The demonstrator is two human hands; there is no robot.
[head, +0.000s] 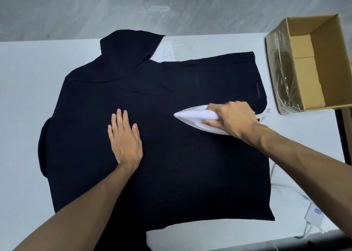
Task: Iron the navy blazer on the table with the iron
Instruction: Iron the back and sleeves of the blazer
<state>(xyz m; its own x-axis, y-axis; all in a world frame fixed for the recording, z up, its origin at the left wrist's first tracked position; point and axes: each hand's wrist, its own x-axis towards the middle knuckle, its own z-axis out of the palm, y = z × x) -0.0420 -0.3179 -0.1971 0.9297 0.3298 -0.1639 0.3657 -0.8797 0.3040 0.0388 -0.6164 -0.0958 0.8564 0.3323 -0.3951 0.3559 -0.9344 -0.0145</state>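
Left hand (124, 138): my palm lay flat, fingers straight, on the navy blazer (171, 165).
Right hand (232, 117): I gripped the white iron (192, 117).

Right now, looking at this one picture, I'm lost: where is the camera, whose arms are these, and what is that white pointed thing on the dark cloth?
There is no machine here, only a person. The single picture comes from a camera worn on that person's head, looking forward and down, so the two bare arms reaching in from the bottom are the wearer's own. On the white table lies a navy blazer, spread out flat. The left hand rests on it with its fingers straight. The right hand grips the handle of a white iron, which sits on the blazer with its pointed tip facing the left hand; that is your white thing. At the far right stands an open cardboard box.
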